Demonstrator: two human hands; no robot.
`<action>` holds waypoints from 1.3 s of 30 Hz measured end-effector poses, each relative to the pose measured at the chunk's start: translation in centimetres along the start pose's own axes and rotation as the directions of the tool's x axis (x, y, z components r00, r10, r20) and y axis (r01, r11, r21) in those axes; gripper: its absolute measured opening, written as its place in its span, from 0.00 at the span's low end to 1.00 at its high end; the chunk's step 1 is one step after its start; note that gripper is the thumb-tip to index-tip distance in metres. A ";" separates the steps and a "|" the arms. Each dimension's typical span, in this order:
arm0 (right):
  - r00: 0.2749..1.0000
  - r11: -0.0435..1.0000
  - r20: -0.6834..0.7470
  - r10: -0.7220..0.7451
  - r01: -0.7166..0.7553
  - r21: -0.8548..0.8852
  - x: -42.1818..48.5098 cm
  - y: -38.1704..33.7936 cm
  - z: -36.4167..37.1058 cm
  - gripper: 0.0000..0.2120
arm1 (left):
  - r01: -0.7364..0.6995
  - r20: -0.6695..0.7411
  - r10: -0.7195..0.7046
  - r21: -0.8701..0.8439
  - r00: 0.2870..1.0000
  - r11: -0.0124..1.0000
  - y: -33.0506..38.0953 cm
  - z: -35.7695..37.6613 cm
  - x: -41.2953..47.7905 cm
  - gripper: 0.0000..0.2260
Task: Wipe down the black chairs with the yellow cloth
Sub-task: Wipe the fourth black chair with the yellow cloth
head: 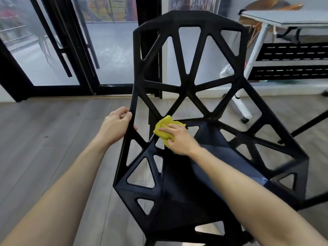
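Observation:
A black chair [188, 89] with a lattice of triangular openings fills the middle of the view, its backrest facing me and its seat below. My left hand [116, 124] grips the left edge of the backrest frame. My right hand [179, 139] presses a crumpled yellow cloth [164, 128] against the chair where the backrest meets the seat, at the left of the seat's rear. The cloth is partly covered by my fingers.
Black-framed glass doors [74, 50] stand behind the chair at the left. A white table on castors [284, 20] with black slatted shelves [291, 63] stands at the back right. Another black leg [308, 125] crosses the grey wooden floor [53, 130] at the right.

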State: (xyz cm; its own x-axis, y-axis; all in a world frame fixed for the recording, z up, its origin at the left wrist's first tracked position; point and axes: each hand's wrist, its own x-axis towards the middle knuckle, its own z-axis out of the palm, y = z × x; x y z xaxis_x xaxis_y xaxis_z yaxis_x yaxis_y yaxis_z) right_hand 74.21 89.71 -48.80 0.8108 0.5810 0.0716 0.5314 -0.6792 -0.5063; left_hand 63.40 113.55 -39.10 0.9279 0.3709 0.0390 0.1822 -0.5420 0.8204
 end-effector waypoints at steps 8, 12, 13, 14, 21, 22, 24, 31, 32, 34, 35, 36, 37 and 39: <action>0.974 0.970 -0.023 0.224 -0.226 -0.086 -4.5 1.6 -2.4 0.28 | 0.057 0.074 -0.053 -0.052 0.996 0.997 -1.2 -0.4 -2.9 0.18; 0.990 0.986 0.038 -0.132 0.135 -0.093 -9.7 -5.2 3.0 0.32 | 0.087 0.152 -0.076 -0.069 0.985 0.994 -2.1 -1.0 -5.4 0.18; 0.980 0.976 0.059 -0.192 0.197 -0.093 -10.7 -4.5 2.5 0.33 | 0.099 0.169 -0.087 -0.065 0.982 0.993 -2.4 -1.1 -6.2 0.18; 0.972 0.968 0.075 -0.225 0.231 -0.095 -10.8 -2.9 1.3 0.34 | 0.111 0.183 -0.098 -0.062 0.978 0.992 -2.7 -1.1 -6.9 0.18; 0.996 0.984 0.056 0.069 -0.059 -0.167 -8.8 2.2 -3.3 0.26 | 0.147 0.094 -0.142 -0.047 0.985 0.988 -5.3 0.4 -13.8 0.19; 0.996 0.996 0.094 -0.003 0.012 -0.089 -10.1 0.6 -2.6 0.25 | 0.161 0.106 -0.151 -0.092 0.983 0.983 -5.3 0.7 -14.4 0.18; 0.984 0.990 0.107 -0.140 0.140 0.015 -12.6 -1.6 -1.5 0.25 | 0.203 0.115 -0.185 -0.172 0.976 0.964 -5.5 1.0 -15.5 0.17; 0.986 0.947 0.033 -0.164 0.167 -0.274 -11.0 1.0 -1.3 0.26 | 0.274 -0.077 -0.342 -0.450 0.936 0.850 -6.9 4.1 -16.6 0.18; 0.996 0.935 0.013 -0.093 0.091 -0.344 -9.8 3.2 -2.6 0.27 | 0.267 -0.096 -0.350 -0.473 0.932 0.839 -7.0 4.5 -16.6 0.17; 0.990 0.921 -0.085 0.117 -0.140 -0.363 -8.1 7.7 -5.6 0.28 | 0.243 -0.124 -0.349 -0.508 0.929 0.826 -7.4 5.1 -16.6 0.16; 0.969 0.918 -0.123 0.213 -0.242 -0.314 -7.8 8.9 -6.5 0.29 | 0.232 -0.133 -0.343 -0.511 0.930 0.828 -7.5 5.4 -16.6 0.17; 0.954 0.916 -0.133 0.270 -0.297 -0.271 -7.9 8.8 -6.8 0.30 | 0.225 -0.140 -0.337 -0.506 0.931 0.833 -7.6 5.6 -16.5 0.18; 0.953 0.922 -0.115 0.281 -0.301 -0.243 -8.3 7.5 -6.3 0.32 | 0.219 -0.149 -0.334 -0.505 0.931 0.835 -7.6 5.9 -16.5 0.19; 0.980 0.963 -0.018 0.197 -0.197 -0.182 -10.5 2.4 -4.1 0.33 | 0.198 -0.167 -0.327 -0.522 0.930 0.830 -7.5 6.3 -16.6 0.19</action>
State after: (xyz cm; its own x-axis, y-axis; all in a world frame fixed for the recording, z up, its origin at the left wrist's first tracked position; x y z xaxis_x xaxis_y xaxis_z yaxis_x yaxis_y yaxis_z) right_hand 67.92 80.15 -47.22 0.9038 0.4277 -0.0138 0.3970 -0.8502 -0.3458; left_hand 48.73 106.69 -49.46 0.7492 0.6481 -0.1369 0.1654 0.0171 0.9861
